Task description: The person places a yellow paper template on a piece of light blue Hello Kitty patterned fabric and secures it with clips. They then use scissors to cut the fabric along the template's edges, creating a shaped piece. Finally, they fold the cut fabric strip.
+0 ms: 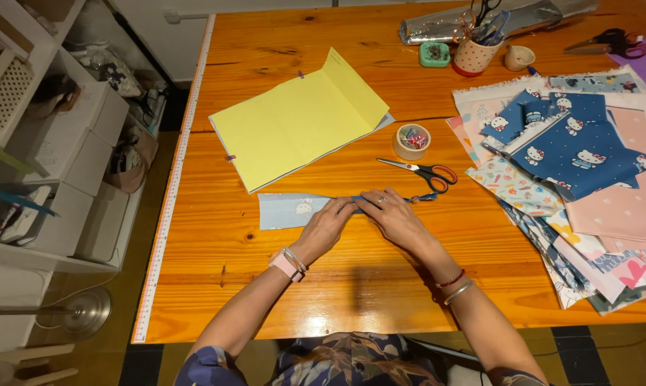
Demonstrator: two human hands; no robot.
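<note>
Both the left hand [328,223] and right hand [393,216] press flat, fingers together, on a folded light-blue fabric strip [294,210] on the tabletop [216,250] below the scissors [424,171], seemingly creasing its fold; firm, even pressure seems needed.

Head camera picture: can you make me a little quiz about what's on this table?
1. True or false: both hands press on the blue fabric strip.
2. Which thing lies nearest the right hand? A) cup B) scissors C) yellow paper
3. Fill in: the tape roll lies between the yellow paper and the pile of ______.

Key:
1. True. The left hand and the right hand both rest on it.
2. B, the scissors with red and black handles.
3. Fabrics, patterned pieces at the right of the table.
</note>
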